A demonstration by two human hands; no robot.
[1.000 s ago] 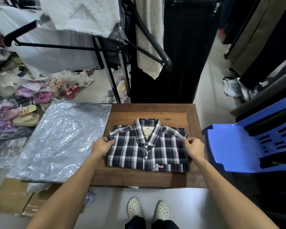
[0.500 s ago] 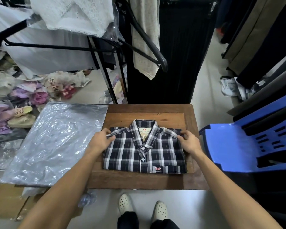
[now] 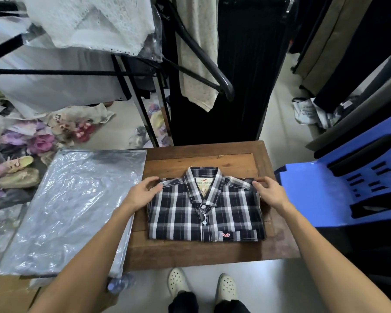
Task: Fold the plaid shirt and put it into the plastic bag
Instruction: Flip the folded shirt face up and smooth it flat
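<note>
Head view: both hands, left hand [image 3: 142, 192] and right hand [image 3: 270, 192], have slid up to pinch the folded plaid shirt [image 3: 205, 213] at its shoulders, likely ready to lift it toward the plastic bag [image 3: 72, 206].

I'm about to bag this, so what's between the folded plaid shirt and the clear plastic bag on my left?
In the head view, only the left hand and a strip of the brown wooden table separate the dark plaid shirt from the clear plastic bag.

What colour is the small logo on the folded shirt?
Red, on the plaid shirt near its lower edge; head view.
</note>
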